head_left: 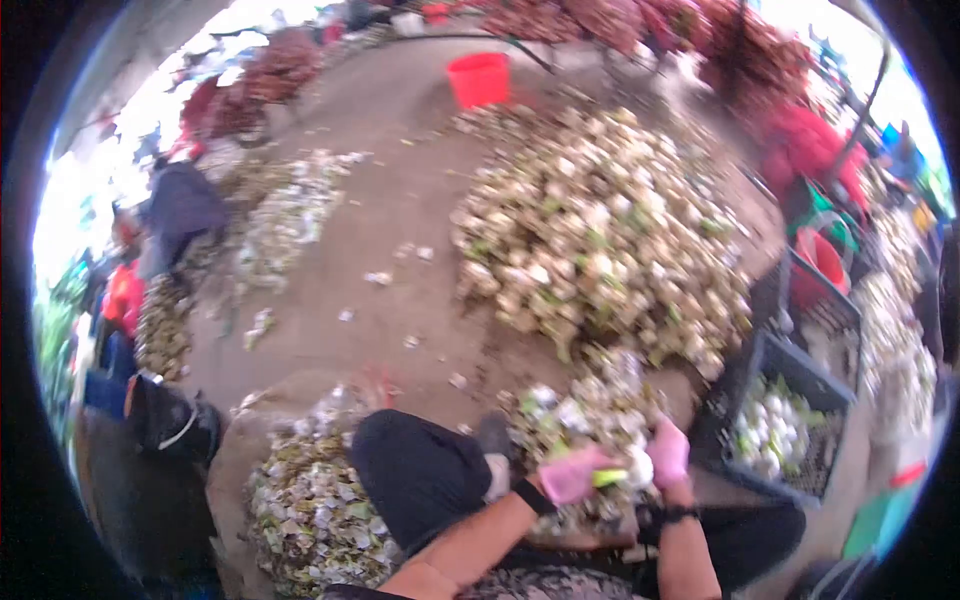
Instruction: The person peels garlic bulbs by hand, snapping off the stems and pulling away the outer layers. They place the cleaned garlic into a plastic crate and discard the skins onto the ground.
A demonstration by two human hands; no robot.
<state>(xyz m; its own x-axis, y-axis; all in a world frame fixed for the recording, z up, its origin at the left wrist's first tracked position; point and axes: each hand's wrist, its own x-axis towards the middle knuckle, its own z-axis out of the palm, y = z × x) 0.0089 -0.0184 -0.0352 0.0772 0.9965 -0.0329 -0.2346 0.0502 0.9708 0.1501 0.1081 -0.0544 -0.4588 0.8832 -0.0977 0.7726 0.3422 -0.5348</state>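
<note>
My left hand (572, 474), in a pink glove, is closed round a yellow-green handled tool (608, 478), whose far end reaches a white bulb (638, 468). On the other side of that bulb my right hand (668, 452), also pink-gloved, has its fingers wrapped against it. Both hands are low in front of my body, between my bent legs. Just beyond them lies a small heap of bulbs and peelings (570, 412). The fingertips are blurred.
A large heap of bulbs (600, 220) lies ahead. At the right are a crate of white bulbs (752, 350) and a red bucket (820, 262). Peelings (315, 500) pile up at my left. A red tub (479, 80) stands far ahead; a person (185, 210) bends at the left.
</note>
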